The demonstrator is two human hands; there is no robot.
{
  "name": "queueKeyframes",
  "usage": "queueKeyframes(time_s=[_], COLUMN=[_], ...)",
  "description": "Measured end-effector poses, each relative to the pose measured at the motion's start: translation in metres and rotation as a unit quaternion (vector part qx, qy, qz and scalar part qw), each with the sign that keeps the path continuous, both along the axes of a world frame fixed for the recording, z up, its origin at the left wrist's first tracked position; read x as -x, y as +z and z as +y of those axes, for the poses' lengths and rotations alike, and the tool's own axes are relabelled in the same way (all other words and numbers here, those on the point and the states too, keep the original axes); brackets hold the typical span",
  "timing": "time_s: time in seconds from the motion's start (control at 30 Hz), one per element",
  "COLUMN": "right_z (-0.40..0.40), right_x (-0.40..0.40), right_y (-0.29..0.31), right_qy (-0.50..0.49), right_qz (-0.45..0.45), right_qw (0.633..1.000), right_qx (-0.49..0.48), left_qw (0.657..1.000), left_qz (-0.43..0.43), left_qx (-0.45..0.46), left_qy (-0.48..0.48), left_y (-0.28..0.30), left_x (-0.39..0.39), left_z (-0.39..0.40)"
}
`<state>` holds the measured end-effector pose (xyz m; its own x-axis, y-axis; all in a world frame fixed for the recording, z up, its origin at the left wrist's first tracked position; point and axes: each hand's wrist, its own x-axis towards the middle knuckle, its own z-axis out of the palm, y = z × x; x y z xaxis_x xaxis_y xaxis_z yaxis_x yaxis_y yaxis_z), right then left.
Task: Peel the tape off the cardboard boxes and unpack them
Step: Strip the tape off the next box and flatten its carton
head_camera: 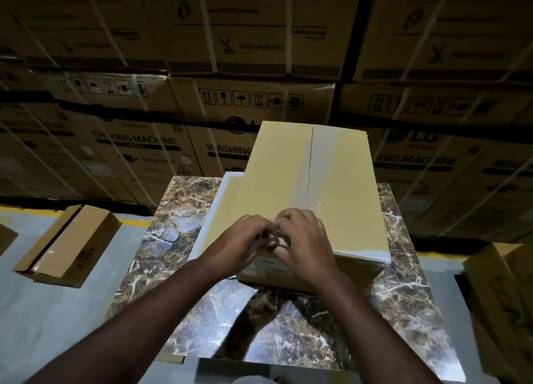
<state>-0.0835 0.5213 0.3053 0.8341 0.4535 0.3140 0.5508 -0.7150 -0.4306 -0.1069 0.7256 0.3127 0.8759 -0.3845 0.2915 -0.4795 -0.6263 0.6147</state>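
A closed cardboard box point(268, 181) lies on a marble-patterned table point(178, 225), its top flaps meeting along a centre seam. A strip of clear tape point(311, 164) runs down that seam towards me. Both my hands meet at the box's near edge, on the seam. My left hand point(242, 242) has its fingers curled at the tape end. My right hand point(305, 239) pinches a crumpled bit of clear tape beside it. A white label on the box's near side is partly hidden under my hands.
A white flat sheet point(213, 210) lies under the box at its left. A taped cardboard box point(69, 242) sits on the grey floor at left, and another cardboard box point(501, 297) stands at right. Stacked washing-machine cartons point(253, 101) wall off the back.
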Motion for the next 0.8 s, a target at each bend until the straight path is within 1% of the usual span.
queueKeyframes(time_s=[0.07,0.17,0.2,0.27,0.33,0.4,0.5,0.53,0.6,0.63,0.67,0.7,0.73,0.77,0.8], right_z=[0.005,0.003,0.003,0.004,0.005,0.004,0.004,0.004,0.003,0.002,0.001,0.000,0.000,0.000,0.000], right_x=[0.000,0.001,0.001,0.000,0.002,0.002,0.002,0.003,0.004,0.005,0.005,0.004,0.004,0.004,0.003], right_y=[-0.005,-0.013,-0.013,-0.014,-0.014,-0.013,-0.012,-0.012,-0.011,-0.011,-0.010,-0.009,-0.009,-0.008,-0.009], right_qy=[0.011,0.022,0.024,0.028,0.034,0.033,0.032,0.034,0.033,0.029,0.023,0.019,0.017,0.018,0.019], right_qz=[-0.009,-0.046,-0.056,-0.069,-0.073,-0.072,-0.065,-0.061,-0.055,-0.051,-0.046,-0.040,-0.034,-0.030,-0.028], right_qw=[1.000,0.999,0.998,0.997,0.996,0.996,0.996,0.995,0.995,0.995,0.995,0.994,0.994,0.995,0.995], right_qx=[-0.017,-0.015,-0.015,-0.019,-0.028,-0.046,-0.059,-0.064,-0.077,-0.084,-0.091,-0.097,-0.099,-0.097,-0.094], left_qw=[0.999,0.987,0.984,0.989,0.993,0.995,0.996,0.997,0.997,0.994,0.993,0.994,0.994,0.986,0.972], left_qz=[0.013,-0.060,-0.064,-0.033,-0.021,-0.029,-0.045,-0.052,-0.041,-0.050,-0.065,-0.083,-0.093,-0.114,-0.138], left_qx=[-0.028,-0.150,-0.162,-0.141,-0.119,-0.096,-0.074,-0.054,0.038,0.064,0.068,0.032,-0.030,-0.120,-0.189], left_qy=[-0.008,-0.019,-0.023,-0.017,0.005,0.023,0.002,0.002,0.047,0.068,0.072,0.065,0.048,0.029,0.010], left_y=[-0.002,-0.002,-0.003,-0.006,-0.012,-0.013,-0.009,-0.008,-0.005,-0.004,-0.004,-0.004,-0.006,-0.010,-0.012], left_x=[0.003,0.006,0.008,0.013,0.019,0.021,0.022,0.022,0.019,0.017,0.015,0.011,0.008,0.004,0.000], left_z=[0.018,0.038,0.039,0.037,0.038,0.041,0.041,0.041,0.043,0.047,0.054,0.062,0.069,0.076,0.080])
